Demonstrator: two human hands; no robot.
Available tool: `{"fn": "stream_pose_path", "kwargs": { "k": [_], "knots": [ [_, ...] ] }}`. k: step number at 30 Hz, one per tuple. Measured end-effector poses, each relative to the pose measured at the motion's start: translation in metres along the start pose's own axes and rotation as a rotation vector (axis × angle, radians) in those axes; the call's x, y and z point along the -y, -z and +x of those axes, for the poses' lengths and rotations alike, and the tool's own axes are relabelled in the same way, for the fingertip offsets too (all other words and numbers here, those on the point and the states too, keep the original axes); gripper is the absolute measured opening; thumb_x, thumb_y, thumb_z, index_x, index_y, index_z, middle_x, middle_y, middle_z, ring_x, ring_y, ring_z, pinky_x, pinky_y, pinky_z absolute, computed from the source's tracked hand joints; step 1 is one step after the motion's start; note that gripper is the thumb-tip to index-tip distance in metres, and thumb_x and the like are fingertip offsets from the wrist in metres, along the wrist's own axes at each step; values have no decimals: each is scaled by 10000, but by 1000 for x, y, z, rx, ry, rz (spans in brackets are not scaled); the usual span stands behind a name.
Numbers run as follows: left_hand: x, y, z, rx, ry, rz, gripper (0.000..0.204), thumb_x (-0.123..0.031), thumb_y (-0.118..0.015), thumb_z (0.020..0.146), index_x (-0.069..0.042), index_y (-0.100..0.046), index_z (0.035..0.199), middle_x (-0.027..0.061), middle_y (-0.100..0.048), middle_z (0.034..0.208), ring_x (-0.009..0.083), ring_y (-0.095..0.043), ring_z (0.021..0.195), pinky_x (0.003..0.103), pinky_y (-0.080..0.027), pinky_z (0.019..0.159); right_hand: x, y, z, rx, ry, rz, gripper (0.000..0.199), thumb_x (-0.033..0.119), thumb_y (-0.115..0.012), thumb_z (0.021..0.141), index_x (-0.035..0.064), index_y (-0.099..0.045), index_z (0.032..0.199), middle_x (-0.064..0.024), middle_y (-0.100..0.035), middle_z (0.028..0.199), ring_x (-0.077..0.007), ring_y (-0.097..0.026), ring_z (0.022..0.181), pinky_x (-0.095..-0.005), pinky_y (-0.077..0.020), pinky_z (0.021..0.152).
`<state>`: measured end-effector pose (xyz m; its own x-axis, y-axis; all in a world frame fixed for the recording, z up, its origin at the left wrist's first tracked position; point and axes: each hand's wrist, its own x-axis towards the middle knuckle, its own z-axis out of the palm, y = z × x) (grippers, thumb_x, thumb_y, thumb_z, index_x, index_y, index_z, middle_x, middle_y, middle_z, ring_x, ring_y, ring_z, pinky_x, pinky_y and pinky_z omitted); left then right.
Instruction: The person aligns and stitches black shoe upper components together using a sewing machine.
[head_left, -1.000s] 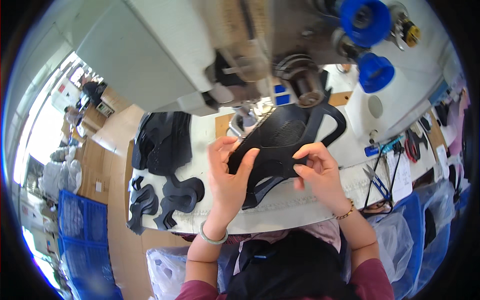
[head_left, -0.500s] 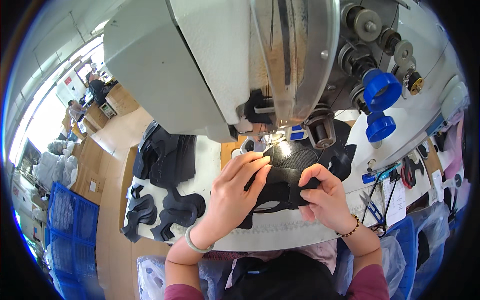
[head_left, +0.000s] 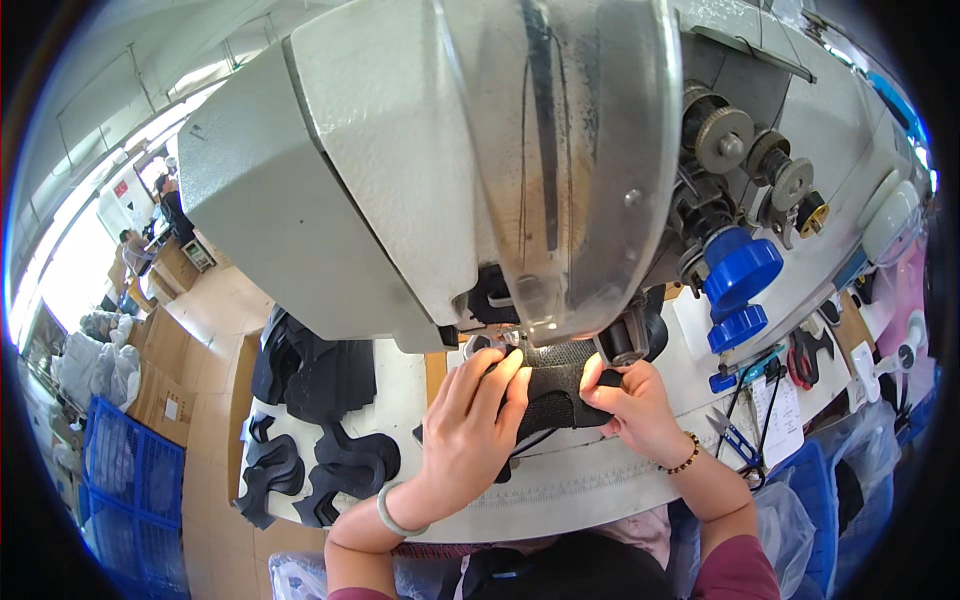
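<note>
Under the needle area of a grey sewing machine [head_left: 390, 150] lies a black mesh fabric piece [head_left: 548, 382], its near edge curved and folded. My left hand [head_left: 472, 415] presses the piece's left side close to the needle, fingers together and pointing away from me. On the right side, my right hand [head_left: 640, 408] pinches the black edge between thumb and fingers. The machine head hides the far part of the piece, and the needle tip cannot be made out.
Stacks of black cut pieces [head_left: 330, 380] and wavy black pieces [head_left: 350, 465] lie on the white table left of my hands. At right are blue-handled thread snips [head_left: 738, 440], red-handled scissors [head_left: 803, 362] and a paper sheet [head_left: 778, 415]. Blue crates [head_left: 135, 490] stand at left.
The view has tilted, so the machine head sits lower and larger. My right hand has come nearer the needle and changed its grip, and the mesh piece now shows less beyond my fingers.
</note>
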<state>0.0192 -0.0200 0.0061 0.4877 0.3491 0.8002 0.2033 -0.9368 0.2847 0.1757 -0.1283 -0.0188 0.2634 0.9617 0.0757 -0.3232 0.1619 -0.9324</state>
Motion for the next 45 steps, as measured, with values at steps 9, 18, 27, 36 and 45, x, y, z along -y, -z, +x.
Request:
{"fn": "stream_pose_path", "kwargs": {
  "k": [9,18,27,36,45],
  "knots": [
    [3,-6,-5,-27,-57,41,200,20,-675,741,7,-602,928,121,-564,951,257,-595,732,331,-489,624,-4,8,7,-46,26,-109,201,94,-638,806,106,-465,908,40,-470,827,13,-460,601,-137,-415,435],
    [9,-8,-8,23,-81,80,211,19,-658,764,-8,-579,957,134,-500,979,242,-551,703,327,-453,569,-5,6,9,-85,18,-123,255,131,-661,805,121,-432,917,48,-439,827,17,-451,625,-133,-413,446],
    [18,-9,-6,-32,-242,126,286,-24,-729,706,28,-601,956,173,-543,938,232,-574,698,279,-488,534,-6,5,7,-219,-70,-228,385,-67,-624,758,42,-504,1107,-51,-597,979,-57,-562,685,-186,-423,461],
    [34,-16,-8,-132,-119,65,216,-86,-730,708,-50,-606,882,73,-590,909,215,-516,665,330,-430,617,-23,3,10,-224,20,93,281,-83,-620,769,42,-544,1009,-17,-574,913,-76,-571,798,-196,-447,606],
    [10,7,-21,121,-381,266,389,16,-604,678,2,-622,1067,86,-591,1031,265,-543,1046,419,-399,953,-50,-73,-2,-367,323,332,162,16,-558,893,94,-418,920,31,-430,789,-25,-394,616,-176,-337,523]
  ]
}}
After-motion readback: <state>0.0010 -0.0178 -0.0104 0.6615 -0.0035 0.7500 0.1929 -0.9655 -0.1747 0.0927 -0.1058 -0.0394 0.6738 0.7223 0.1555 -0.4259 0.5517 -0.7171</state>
